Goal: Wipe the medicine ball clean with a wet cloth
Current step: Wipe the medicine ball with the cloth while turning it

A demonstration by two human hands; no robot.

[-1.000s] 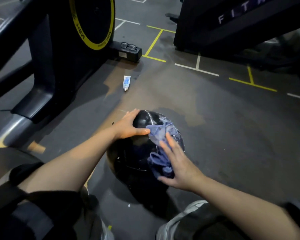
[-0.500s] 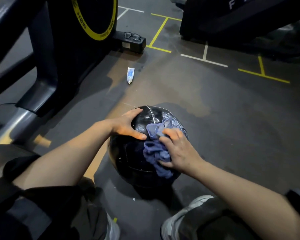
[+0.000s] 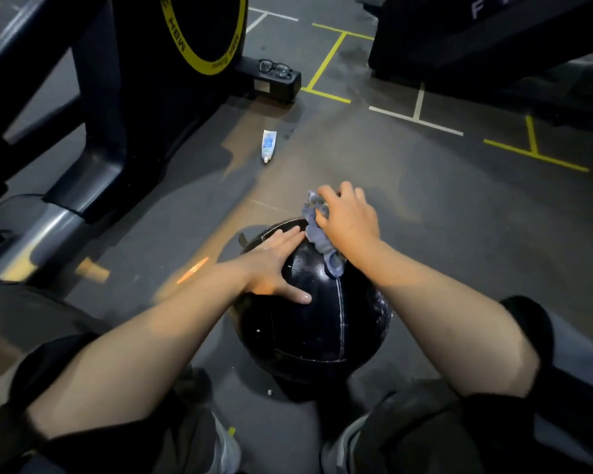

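Fingers of the left hand (image 3: 271, 265) lie straight and spread flat on the upper left face of the ball (image 3: 317, 323), thumb stretched down toward the centre seam, pressing on it and gripping nothing. Those of the right hand (image 3: 348, 222) are curled around a bunched blue-grey cloth (image 3: 317, 236), pinning it against the top far side of the ball; a tail of cloth hangs from under the wrist onto the leather. The ball sits on the dark floor (image 3: 425, 206) in the lower middle of the frame, between the person's knees, with both forearms reaching in from the bottom corners. It looks heavy and dense, so it should stay put under rubbing, but its round shape means it can roll, and a flat steadying palm on top seems the right hold. Its skin looks textured and stitched, faintly glossy and perhaps damp, so likely a little slippery. Soft and limp, the cloth will fold to the curve and is best kept wadded in the palm. Beyond, in the upper middle, a small tube (image 3: 268, 145) lies on the floor, and a pair of glasses (image 3: 275, 68) rests on the foot of an exercise machine (image 3: 134, 97).
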